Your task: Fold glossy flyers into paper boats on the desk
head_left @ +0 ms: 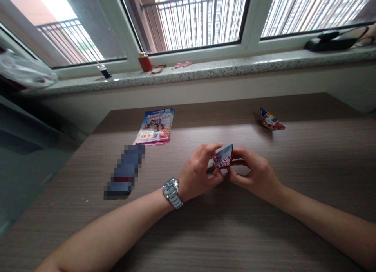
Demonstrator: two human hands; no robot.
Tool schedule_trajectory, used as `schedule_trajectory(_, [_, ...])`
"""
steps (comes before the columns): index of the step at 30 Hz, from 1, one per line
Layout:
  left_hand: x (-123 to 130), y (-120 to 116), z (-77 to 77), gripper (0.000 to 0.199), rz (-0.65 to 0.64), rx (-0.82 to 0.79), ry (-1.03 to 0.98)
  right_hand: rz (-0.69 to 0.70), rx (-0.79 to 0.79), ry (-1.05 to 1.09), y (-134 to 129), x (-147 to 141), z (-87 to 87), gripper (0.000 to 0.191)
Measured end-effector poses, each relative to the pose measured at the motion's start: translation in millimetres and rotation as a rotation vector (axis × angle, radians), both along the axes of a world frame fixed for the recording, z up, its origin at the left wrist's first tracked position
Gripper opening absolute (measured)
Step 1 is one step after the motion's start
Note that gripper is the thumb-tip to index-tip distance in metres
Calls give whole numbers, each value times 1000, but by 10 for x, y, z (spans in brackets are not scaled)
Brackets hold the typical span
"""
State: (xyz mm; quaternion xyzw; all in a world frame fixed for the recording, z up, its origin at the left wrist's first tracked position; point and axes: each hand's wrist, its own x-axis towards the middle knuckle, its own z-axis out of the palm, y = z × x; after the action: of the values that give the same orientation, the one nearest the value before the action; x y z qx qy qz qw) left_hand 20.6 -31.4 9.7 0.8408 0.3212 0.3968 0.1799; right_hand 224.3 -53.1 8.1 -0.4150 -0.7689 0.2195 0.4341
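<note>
Between my two hands, just above the brown table (188, 221), is a small folded paper (223, 157) printed in blue, red and white. My left hand (201, 168), below a silver wristwatch (171, 188), grips its left side with thumb and fingers. On its right side my right hand (254, 170) pinches the edge near a pointed corner. The fingertips hide part of the folds. Farther back on the right stands a finished-looking folded paper boat (270, 121) in blue, yellow and red, touched by neither hand.
A stack of printed flyers (155, 127) lies at the back left, with a pixelated dark phone-like object (125, 172) in front of it. On the granite windowsill (211, 70) are a red lighter-like container (144, 62), a pink item (182, 64) and a black device (330, 43).
</note>
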Motion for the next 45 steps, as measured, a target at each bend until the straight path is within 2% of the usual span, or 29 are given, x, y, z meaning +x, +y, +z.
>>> schedule_trajectory(10, [-10, 5, 35, 65, -5, 37, 31, -27, -15, 35, 0, 48, -50, 39])
schedule_trajectory(16, [-51, 39, 36, 55, -57, 43, 36, 87, 20, 72, 85, 98, -49, 38])
schedule_trajectory(20, [-90, 75, 36, 39, -95, 46, 29, 117, 78, 34, 131, 153, -22, 38])
schedule_trajectory(28, [-162, 153, 29, 15, -61, 113, 120, 185, 143, -47, 182, 273, -48, 40])
schedule_trajectory(35, [-198, 217, -5, 10, -15, 195, 236, 178, 201, -189, 242, 310, -120, 50])
schedule_trajectory(39, [-206, 235, -24, 10, 8, 209, 312, 151, 236, -240, 247, 331, -118, 41])
schedule_trajectory(45, [-212, 237, -47, 9, 40, 250, 380, 117, 192, -261, 244, 338, -93, 22])
